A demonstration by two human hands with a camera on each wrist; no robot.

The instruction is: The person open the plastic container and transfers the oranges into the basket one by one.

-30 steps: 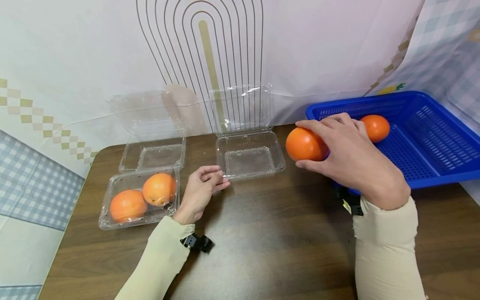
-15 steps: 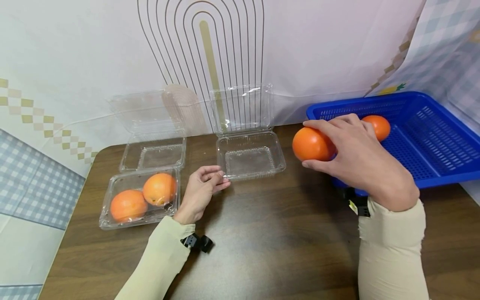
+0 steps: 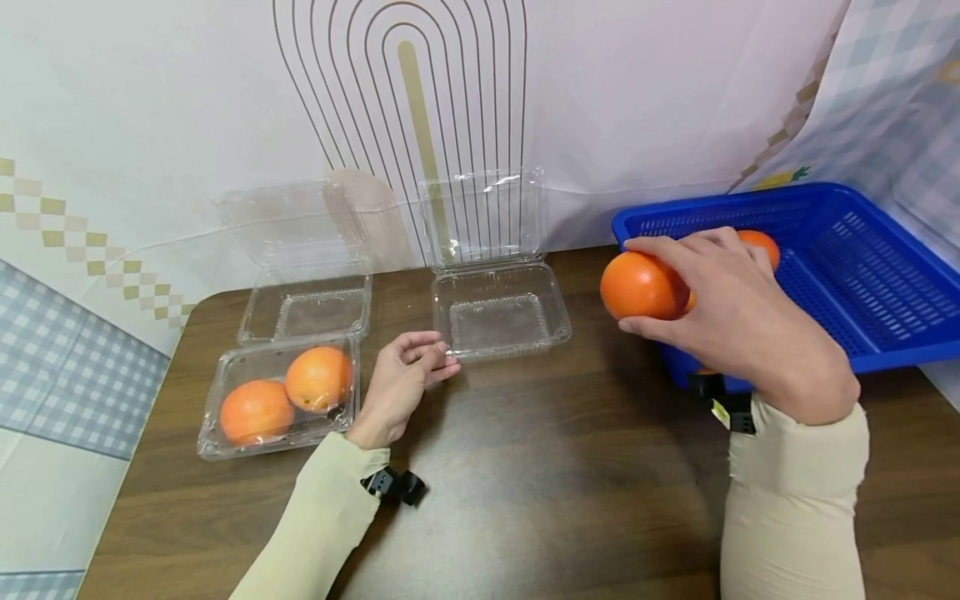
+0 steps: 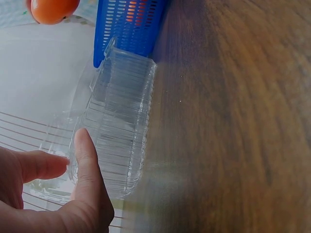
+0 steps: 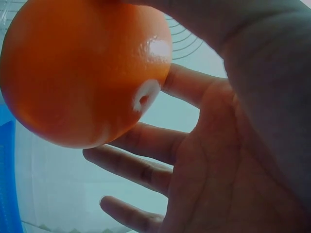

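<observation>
Three transparent plastic boxes are counted: the closed front-left box (image 3: 240,367), with two round oranges (image 3: 257,412) inside; the open rear-left box (image 3: 322,312); the open middle box (image 3: 498,325). In one blue, perforated plastic basket (image 3: 892,358) (contents partly hidden), at least one basket orange (image 3: 761,247) is seen. One glossy round orange (image 3: 641,286) is gripped between thumb and fingers of the right hand (image 3: 731,308), raised at the basket's left end, well right of the left hand (image 3: 401,375). By the latter's thumb and finger, the middle box's near-left corner is pinched. The held orange's pale ring (image 5: 151,86) is turned palmward; the middle box's long axis is set left to right.
</observation>
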